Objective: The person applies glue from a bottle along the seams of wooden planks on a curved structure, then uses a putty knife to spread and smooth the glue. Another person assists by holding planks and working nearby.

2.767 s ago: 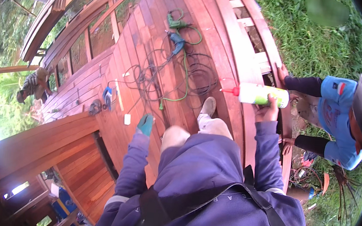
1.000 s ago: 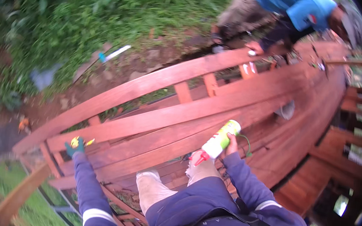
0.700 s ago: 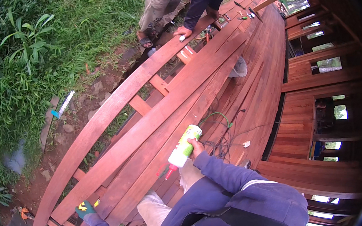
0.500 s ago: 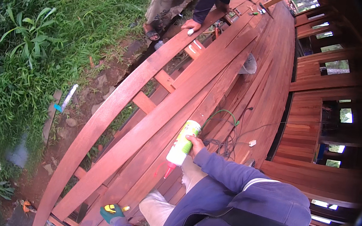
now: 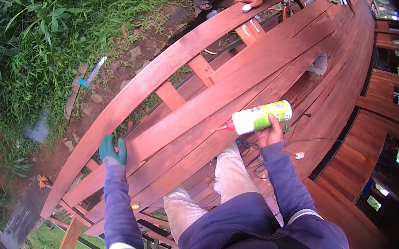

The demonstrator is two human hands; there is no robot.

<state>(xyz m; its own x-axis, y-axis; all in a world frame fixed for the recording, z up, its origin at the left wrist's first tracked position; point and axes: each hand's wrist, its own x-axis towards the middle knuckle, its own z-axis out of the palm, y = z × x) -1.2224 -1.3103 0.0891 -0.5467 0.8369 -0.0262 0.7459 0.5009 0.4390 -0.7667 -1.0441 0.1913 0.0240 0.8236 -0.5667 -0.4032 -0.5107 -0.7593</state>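
Bottle (image 5: 257, 119), white and green with a red nozzle (image 5: 224, 126), held in the right hand (image 5: 273, 134). From where I stand it tilts almost level above the long boards, nozzle toward the left and slightly down. The right hand wraps the rear half, thumb across the green label. The left hand (image 5: 113, 150), in a green glove, has its thumb and fingers spread wide; it is at the gap between the curved rail (image 5: 139, 85) and the broad plank (image 5: 212, 101), and I cannot tell whether it touches the wood. Just beside the left sleeve (image 5: 120, 197) shows a small yellow object (image 5: 135, 206), mostly hidden.

Short crosspieces (image 5: 170, 96) link rail and boards; the farthest visible one bears two white streaks (image 5: 247, 31). Near it, a co-worker's hand (image 5: 249, 0) rests on the rail, with something small and white at the fingers. A grey bucket (image 5: 319, 64) lies toward the far right. Tangled cables (image 5: 257, 160) lie near the right wrist, a white block (image 5: 299, 155) beyond. At left, a white strip with a blue end (image 5: 97, 69) lies by the grass (image 5: 54, 47).
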